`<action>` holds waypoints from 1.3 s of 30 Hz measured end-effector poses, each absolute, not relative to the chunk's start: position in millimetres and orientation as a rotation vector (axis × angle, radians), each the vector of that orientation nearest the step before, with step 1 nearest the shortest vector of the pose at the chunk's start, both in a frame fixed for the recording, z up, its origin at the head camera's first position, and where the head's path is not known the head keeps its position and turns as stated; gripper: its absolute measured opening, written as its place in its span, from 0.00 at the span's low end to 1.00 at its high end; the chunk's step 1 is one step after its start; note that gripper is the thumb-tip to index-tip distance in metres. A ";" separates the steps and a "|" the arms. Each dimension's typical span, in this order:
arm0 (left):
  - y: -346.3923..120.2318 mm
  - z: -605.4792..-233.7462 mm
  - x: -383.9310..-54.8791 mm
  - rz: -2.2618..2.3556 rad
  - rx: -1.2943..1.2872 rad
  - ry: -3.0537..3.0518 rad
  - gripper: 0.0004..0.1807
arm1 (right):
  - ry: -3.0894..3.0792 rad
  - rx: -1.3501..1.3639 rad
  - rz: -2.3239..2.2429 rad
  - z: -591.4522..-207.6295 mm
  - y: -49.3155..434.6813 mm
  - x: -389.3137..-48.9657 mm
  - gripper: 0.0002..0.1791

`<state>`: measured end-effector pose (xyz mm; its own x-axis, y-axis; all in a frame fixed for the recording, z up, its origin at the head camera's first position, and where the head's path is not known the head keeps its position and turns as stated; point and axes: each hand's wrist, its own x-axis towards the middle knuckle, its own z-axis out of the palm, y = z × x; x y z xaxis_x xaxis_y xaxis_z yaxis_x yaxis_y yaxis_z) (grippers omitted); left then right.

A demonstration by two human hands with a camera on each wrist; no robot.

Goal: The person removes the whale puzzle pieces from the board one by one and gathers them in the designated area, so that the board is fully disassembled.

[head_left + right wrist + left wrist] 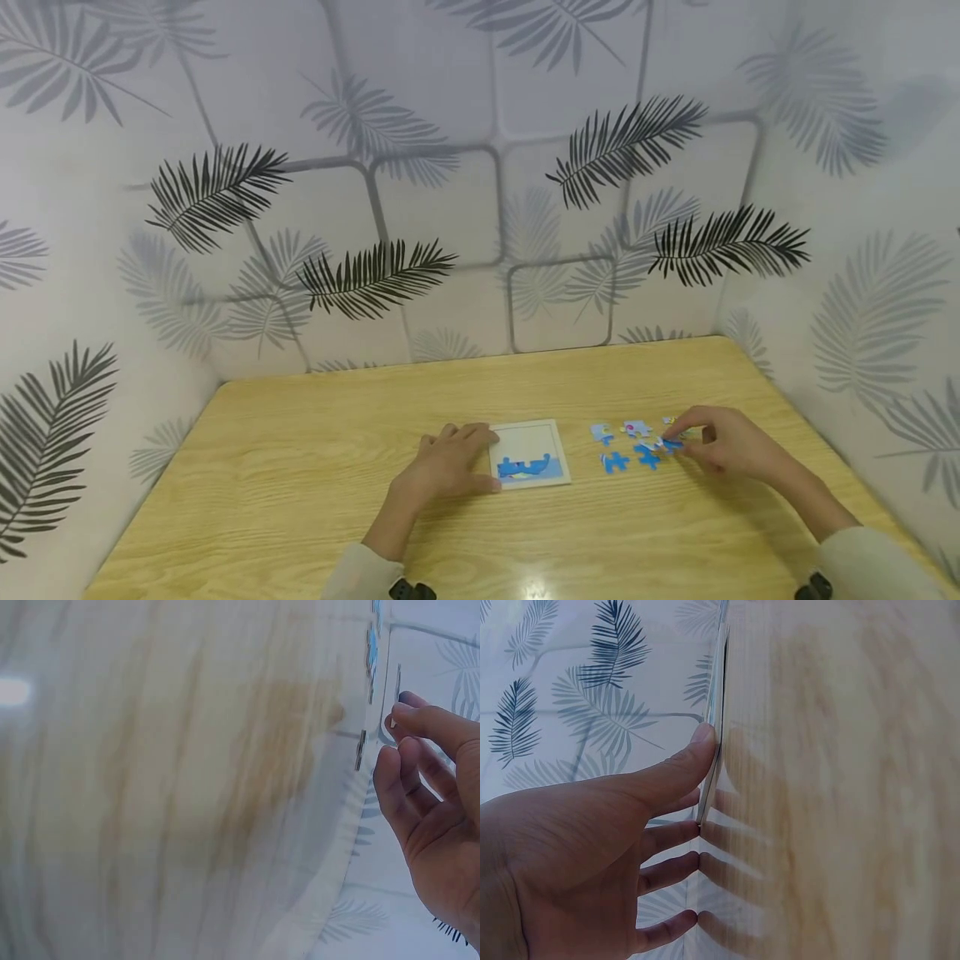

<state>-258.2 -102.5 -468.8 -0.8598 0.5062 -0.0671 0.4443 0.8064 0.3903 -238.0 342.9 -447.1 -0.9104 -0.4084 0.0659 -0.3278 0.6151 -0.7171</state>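
Observation:
A square white puzzle tray (523, 437) lies on the table, with blue picture pieces (525, 467) along its lower part. My left hand (450, 463) rests at the tray's left edge, thumb by the near corner and fingers by the far one. In the left wrist view the thumb (694, 754) touches the tray's edge, and the other fingertips meet the tabletop. To the right, my right hand (731, 443) pinches a small jigsaw piece (670, 445) between thumb and forefinger. Its edge shows in the right wrist view; the fingers hide most of it.
Several loose jigsaw pieces (615, 462) in blue and lilac lie right of the tray, close around my right fingertips. The wood-grain table (315, 475) meets leaf-patterned walls (450, 317) at the back and sides.

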 end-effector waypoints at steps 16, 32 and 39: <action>-109.5 -464.8 -254.6 0.554 0.765 2.832 0.39 | 2.852 -0.698 -1.029 -458.5 360.1 -236.9 0.13; -107.6 -468.9 -257.1 0.541 0.772 2.850 0.39 | 2.935 -0.816 -1.045 -449.9 322.5 -238.8 0.13; -105.3 -463.4 -254.6 0.552 0.790 2.839 0.38 | 2.813 -0.959 -1.167 -446.5 278.2 -246.7 0.12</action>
<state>-254.6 -105.3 -463.4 -0.8515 0.5229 -0.0391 0.4702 0.7943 0.3847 -246.7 278.2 -446.5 -0.8182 -0.5104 0.2647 -0.5478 0.5524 -0.6283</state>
